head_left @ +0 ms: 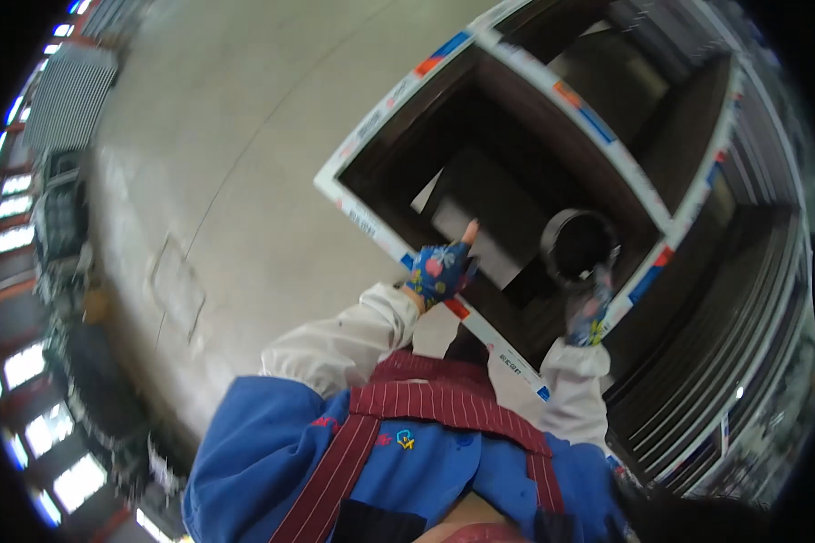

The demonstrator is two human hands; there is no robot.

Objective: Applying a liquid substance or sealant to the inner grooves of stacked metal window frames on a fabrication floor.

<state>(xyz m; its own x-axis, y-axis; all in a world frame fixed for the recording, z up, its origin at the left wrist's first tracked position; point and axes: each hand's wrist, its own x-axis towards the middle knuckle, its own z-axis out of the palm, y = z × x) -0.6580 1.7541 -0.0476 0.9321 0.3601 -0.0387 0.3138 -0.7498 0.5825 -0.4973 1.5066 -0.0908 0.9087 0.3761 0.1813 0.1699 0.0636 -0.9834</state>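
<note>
A large dark-brown frame (507, 339) with white protective film on its edges stretches in front of me, divided by a crossbar (580, 113). My left hand (441, 271), in a flowered fingerless glove, lies across its near rail. One finger sticks out over the opening while the others curl down at the rail's inner side. Farther right, my right hand (590, 312), in a similar glove and blurred, grips a dark ring-shaped roll (552, 246), which looks like a roll of tape. That roll is over the opening near the frame's right corner.
Many similar dark frames (697, 362) with pale edges stand packed together along the right. Bare concrete floor (244, 118) spreads to the left. Beyond it are a stack of grey ribbed material (71, 95), dark wrapped bundles (91, 380) and windows (50, 434).
</note>
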